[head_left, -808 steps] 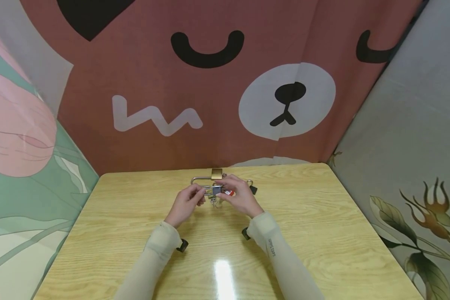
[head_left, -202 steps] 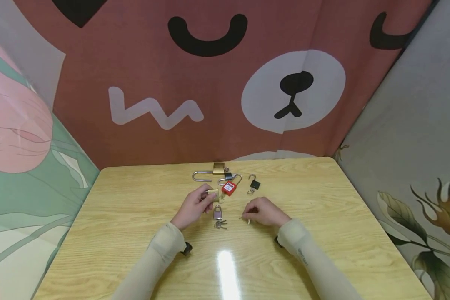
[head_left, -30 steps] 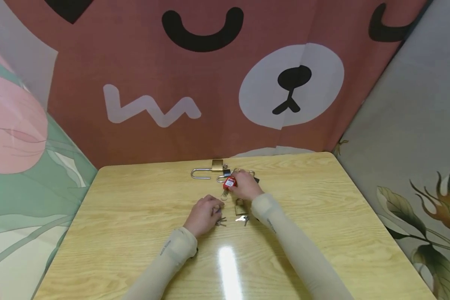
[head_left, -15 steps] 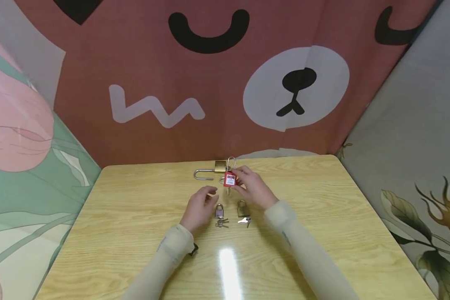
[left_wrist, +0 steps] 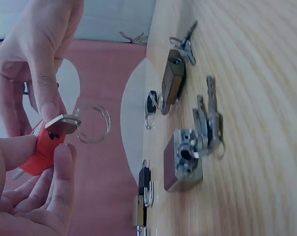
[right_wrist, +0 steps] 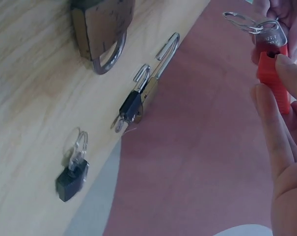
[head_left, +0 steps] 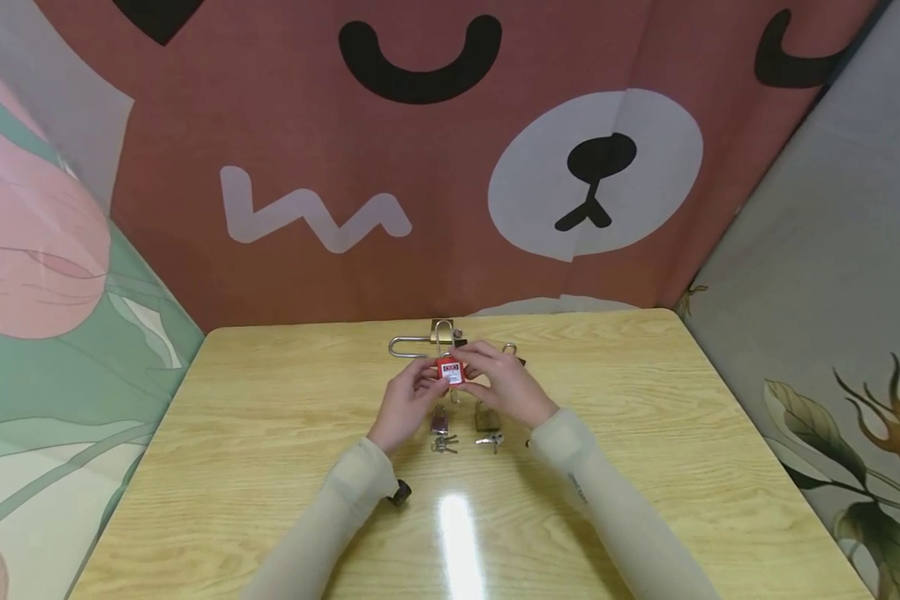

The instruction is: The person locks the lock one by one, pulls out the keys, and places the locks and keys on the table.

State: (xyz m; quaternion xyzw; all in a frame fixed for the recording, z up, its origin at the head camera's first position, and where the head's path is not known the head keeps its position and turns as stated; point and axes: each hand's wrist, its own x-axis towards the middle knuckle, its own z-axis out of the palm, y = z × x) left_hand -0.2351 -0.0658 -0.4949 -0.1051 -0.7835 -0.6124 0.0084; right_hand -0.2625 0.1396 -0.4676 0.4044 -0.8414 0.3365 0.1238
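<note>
Where grips meet: red padlock, pinched by left hand and right hand.
Table: beneath, nearer far edge.
Shackle: best kept steady and finger-free.

On the table, just inside the middle of the far edge: the far padlock, with shackle toward the left edge. Just before it, a little to the right: the second padlock. Farther right, well apart from the far right corner: the right padlock, partly behind the right hand. Above the table, between left hand and right hand: the held padlock. Closer to the near edge, side by side: the left near padlock with left keys before it, and the right near padlock with right keys before it.
</note>
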